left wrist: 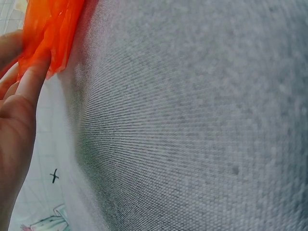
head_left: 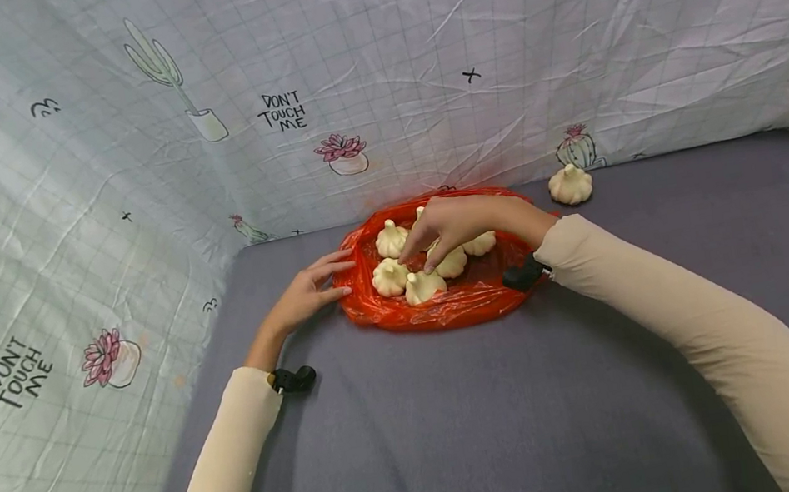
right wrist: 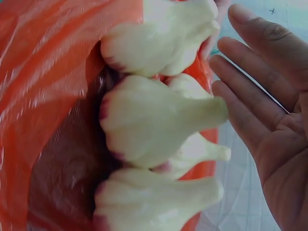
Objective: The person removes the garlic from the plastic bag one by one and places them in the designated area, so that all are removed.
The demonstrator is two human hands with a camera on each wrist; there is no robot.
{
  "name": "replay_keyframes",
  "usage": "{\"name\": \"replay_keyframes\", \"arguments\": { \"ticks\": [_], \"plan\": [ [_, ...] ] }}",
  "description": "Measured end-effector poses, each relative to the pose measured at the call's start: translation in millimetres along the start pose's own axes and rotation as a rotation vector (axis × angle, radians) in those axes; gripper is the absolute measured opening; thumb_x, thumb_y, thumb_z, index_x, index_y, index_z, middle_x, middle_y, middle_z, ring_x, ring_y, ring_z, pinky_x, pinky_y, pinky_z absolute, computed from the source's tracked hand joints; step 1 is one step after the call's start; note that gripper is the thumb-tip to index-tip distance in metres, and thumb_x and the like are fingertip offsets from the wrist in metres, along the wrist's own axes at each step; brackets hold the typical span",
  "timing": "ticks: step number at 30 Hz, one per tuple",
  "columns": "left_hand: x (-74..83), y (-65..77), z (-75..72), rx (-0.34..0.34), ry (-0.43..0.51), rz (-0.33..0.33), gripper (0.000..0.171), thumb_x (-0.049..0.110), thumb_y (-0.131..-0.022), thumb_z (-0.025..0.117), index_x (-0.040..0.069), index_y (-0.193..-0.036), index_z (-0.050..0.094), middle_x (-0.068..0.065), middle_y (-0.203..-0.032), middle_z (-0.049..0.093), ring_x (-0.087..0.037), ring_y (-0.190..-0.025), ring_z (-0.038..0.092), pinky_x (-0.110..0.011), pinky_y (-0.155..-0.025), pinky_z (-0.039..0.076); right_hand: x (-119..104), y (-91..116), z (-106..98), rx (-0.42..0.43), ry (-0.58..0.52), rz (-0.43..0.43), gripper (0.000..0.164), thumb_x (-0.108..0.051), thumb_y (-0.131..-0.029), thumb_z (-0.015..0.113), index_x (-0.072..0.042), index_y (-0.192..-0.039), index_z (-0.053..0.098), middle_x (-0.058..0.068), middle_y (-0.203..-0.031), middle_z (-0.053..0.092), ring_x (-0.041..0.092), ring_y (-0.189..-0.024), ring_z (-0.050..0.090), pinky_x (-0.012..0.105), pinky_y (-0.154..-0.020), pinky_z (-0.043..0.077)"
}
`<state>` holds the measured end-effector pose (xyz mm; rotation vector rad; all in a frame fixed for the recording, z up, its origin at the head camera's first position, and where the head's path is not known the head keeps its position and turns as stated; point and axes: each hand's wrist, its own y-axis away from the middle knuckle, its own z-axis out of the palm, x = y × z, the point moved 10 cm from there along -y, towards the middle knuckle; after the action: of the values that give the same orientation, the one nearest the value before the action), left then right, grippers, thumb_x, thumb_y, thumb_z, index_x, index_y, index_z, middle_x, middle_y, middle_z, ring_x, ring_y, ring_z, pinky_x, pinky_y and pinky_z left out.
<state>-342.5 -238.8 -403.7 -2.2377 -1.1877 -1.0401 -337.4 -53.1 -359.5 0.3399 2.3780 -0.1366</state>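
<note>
A red plastic bag (head_left: 442, 316) lies spread with its mouth up, and several garlic bulbs (head_left: 390, 278) with pale skins sit inside it. My left hand (head_left: 306, 294) rests at the bag's left edge, its fingers loosely extended against the plastic (left wrist: 53, 33). Over the bag hovers my right hand (head_left: 462, 220), palm down, fingers relaxed and apart, holding nothing. In the right wrist view, the bulbs (right wrist: 144, 120) stand with stems toward the right hand (right wrist: 279, 101), whose fingertips are close to them. Part of the bag's contents is hidden beneath that hand.
One garlic bulb (head_left: 570, 185) lies alone on the grey tabletop (head_left: 429, 434), right of the bag near the back edge. A patterned cloth (head_left: 415, 66) hangs along the back and left sides. Each wrist wears a black camera (head_left: 295, 379).
</note>
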Motion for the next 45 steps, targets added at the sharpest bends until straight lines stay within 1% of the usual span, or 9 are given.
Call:
{"name": "replay_keyframes", "arguments": {
  "ticks": [2,7,9,16,25,30,36,40,45],
  "plan": [
    [-4.0,-0.3,0.1,0.003,-0.001,0.004,0.045,0.0,-0.096,0.067,-0.008,-0.14,0.057,-0.022,-0.158,0.04,-0.037,-0.151,0.025,-0.058,-0.12,0.023,0.3,-5.0,3.9,-0.014,-0.007,-0.004,0.04,-0.017,-0.092,0.077,-0.004,-0.129,0.071,0.012,-0.126,0.071,0.028,-0.119,0.066,0.044,-0.101,0.052],
    [-29.3,-5.5,0.2,0.019,-0.005,0.004,0.047,0.001,-0.096,0.067,-0.005,-0.141,0.057,-0.018,-0.159,0.039,-0.035,-0.152,0.024,-0.058,-0.12,0.024,2.2,-13.6,10.3,-0.041,0.029,0.002,0.039,-0.02,-0.091,0.078,-0.008,-0.128,0.072,0.005,-0.125,0.072,0.019,-0.116,0.068,0.038,-0.101,0.052],
    [-31.0,-5.2,-0.9,0.03,-0.009,0.008,0.047,0.002,-0.096,0.068,-0.002,-0.142,0.058,-0.015,-0.16,0.038,-0.034,-0.152,0.024,-0.057,-0.12,0.024,3.2,-14.9,11.8,-0.047,0.04,0.008,0.039,-0.02,-0.091,0.078,-0.008,-0.127,0.073,0.003,-0.124,0.072,0.018,-0.116,0.067,0.037,-0.101,0.052],
    [-30.0,-2.6,-7.1,0.087,-0.092,0.012,0.043,0.012,-0.097,0.071,0.004,-0.139,0.063,-0.009,-0.161,0.039,-0.031,-0.151,0.029,-0.057,-0.119,0.026,3.9,-15.0,13.8,-0.059,0.04,0.03,0.037,-0.017,-0.09,0.079,-0.007,-0.125,0.074,0.003,-0.121,0.074,0.019,-0.113,0.069,0.036,-0.099,0.053],
    [-32.0,1.0,-4.2,0.077,-0.134,-0.017,0.041,0.018,-0.099,0.068,0.01,-0.139,0.064,-0.004,-0.158,0.044,-0.027,-0.148,0.036,-0.052,-0.119,0.03,3.6,-17.4,16.8,-0.083,0.082,0.014,0.035,-0.018,-0.091,0.078,-0.011,-0.124,0.075,0.001,-0.119,0.074,0.018,-0.101,0.068,0.032,-0.089,0.055],
    [-28.8,0.7,-3.3,0.097,-0.134,0.019,0.04,0.015,-0.098,0.07,0.008,-0.137,0.065,-0.006,-0.156,0.046,-0.028,-0.148,0.035,-0.052,-0.119,0.028,3.7,-20.4,16.6,-0.088,0.096,0.0,0.033,-0.019,-0.09,0.079,-0.012,-0.122,0.077,-0.001,-0.117,0.075,0.01,-0.092,0.064,0.028,-0.082,0.054],
    [-19.9,2.2,0.5,0.104,-0.114,0.042,0.04,0.005,-0.097,0.068,-0.002,-0.136,0.063,-0.016,-0.155,0.046,-0.035,-0.148,0.034,-0.057,-0.119,0.026,8.4,-25.4,19.3,-0.114,0.092,-0.002,0.03,-0.02,-0.089,0.079,-0.014,-0.119,0.078,-0.006,-0.113,0.076,0.006,-0.091,0.062,0.026,-0.082,0.052],
    [-16.2,2.3,2.6,0.09,-0.105,0.037,0.04,0.001,-0.097,0.067,-0.007,-0.136,0.061,-0.021,-0.155,0.044,-0.039,-0.148,0.033,-0.058,-0.118,0.026,10.9,-27.7,21.4,-0.131,0.066,0.002,0.028,-0.019,-0.089,0.079,-0.012,-0.116,0.079,-0.006,-0.11,0.076,0.006,-0.097,0.064,0.027,-0.085,0.053],
    [-21.4,2.0,1.8,0.09,-0.104,0.044,0.041,0.003,-0.097,0.068,-0.004,-0.137,0.061,-0.019,-0.156,0.044,-0.037,-0.149,0.032,-0.057,-0.118,0.028,13.7,-28.7,22.3,-0.137,0.022,0.023,0.023,-0.017,-0.089,0.079,-0.011,-0.111,0.08,-0.006,-0.107,0.077,0.009,-0.104,0.067,0.029,-0.093,0.053]
  ]
}}
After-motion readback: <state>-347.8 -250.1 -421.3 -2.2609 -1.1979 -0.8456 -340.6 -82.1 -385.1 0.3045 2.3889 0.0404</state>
